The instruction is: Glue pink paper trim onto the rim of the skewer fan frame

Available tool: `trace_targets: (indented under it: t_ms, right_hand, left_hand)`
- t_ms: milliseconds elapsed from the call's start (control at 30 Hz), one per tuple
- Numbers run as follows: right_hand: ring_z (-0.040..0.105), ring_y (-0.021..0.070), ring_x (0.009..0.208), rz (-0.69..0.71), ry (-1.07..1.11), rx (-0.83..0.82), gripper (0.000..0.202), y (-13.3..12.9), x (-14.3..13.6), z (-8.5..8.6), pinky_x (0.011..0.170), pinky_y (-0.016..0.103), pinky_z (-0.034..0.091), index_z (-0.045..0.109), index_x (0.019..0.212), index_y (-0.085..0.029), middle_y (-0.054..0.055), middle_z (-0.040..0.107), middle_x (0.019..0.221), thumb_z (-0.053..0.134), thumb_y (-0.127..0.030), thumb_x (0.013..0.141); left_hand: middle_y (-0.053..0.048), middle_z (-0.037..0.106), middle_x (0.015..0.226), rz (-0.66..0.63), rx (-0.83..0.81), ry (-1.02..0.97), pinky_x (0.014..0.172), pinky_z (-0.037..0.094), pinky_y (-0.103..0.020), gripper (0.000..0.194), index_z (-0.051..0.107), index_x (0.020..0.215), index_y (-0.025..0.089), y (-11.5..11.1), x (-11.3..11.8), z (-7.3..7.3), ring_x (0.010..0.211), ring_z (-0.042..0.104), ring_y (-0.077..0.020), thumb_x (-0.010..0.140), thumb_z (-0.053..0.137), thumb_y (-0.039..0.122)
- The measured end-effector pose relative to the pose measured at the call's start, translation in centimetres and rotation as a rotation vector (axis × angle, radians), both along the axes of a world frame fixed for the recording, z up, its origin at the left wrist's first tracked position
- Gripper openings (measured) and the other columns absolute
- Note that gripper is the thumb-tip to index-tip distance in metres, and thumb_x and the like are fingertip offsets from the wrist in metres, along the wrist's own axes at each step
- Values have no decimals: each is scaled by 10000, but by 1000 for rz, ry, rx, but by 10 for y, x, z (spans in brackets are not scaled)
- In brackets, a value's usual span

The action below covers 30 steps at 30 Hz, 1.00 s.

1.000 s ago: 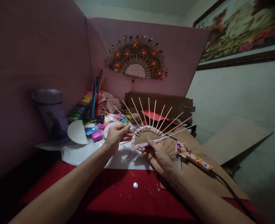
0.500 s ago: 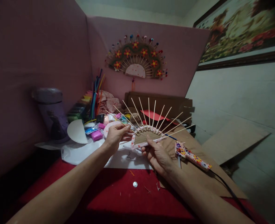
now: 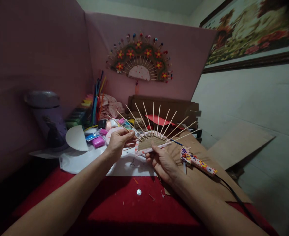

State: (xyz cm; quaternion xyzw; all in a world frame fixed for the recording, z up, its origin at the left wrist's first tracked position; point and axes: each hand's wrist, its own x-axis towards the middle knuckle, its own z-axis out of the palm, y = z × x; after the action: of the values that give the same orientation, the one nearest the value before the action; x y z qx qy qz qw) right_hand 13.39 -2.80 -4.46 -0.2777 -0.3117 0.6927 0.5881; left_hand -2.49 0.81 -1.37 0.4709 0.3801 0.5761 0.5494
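A half-round cardboard piece [image 3: 148, 143] edged with spotted fabric is held above the table, flat edge down. Several thin wooden sticks [image 3: 153, 118] fan out from its curved side. My right hand [image 3: 162, 160] is closed on the lower edge, thumb on the bare cardboard. At the left end, my left hand [image 3: 119, 141] pinches the lowest wooden stick close to the cardboard; its other fingers are partly hidden. A flower-patterned glue gun [image 3: 198, 161] lies to the right of my right hand, its cord running off toward the lower right.
A decorated fan [image 3: 138, 59] hangs on the pink panel ahead. To the left are a purple tumbler [image 3: 45, 121], a white half-disc [image 3: 77, 138], pipe cleaners [image 3: 97, 98] and bright packets [image 3: 98, 141]. Brown cardboard [image 3: 208, 183] lies under the glue gun on the red cloth [image 3: 110, 209].
The whole view has shifted slightly, so the surroundings sit a little further left. Both hands keep the same hold on the cardboard piece and its stick.
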Motion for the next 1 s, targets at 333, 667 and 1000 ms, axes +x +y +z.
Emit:
trace_targets:
  t_ms: [333,667,1000]
  right_hand:
    - [554,94,464,5,0,10,222,0,0,0,412,173,430,512,692,-153,0,608,563,707,-257,667]
    - [554,94,454,-5,20,-32,198,0,0,1,405,172,436,515,740,-158,-3,615,576,691,-228,684]
    - [562,103,458,0,13,-16,222,0,0,1,405,180,432,507,743,-169,-10,613,572,705,-220,658]
  left_hand:
    - [-55,665,643,5,0,1,484,496,-237,219,591,694,115,-1,1,1,521,620,-134,617,719,275]
    - [-51,666,645,4,0,6,478,494,-230,212,589,707,117,0,0,1,516,617,-129,626,715,267]
    - [-50,663,626,4,-5,-13,473,492,-233,204,588,680,115,-2,1,3,500,611,-127,613,723,252]
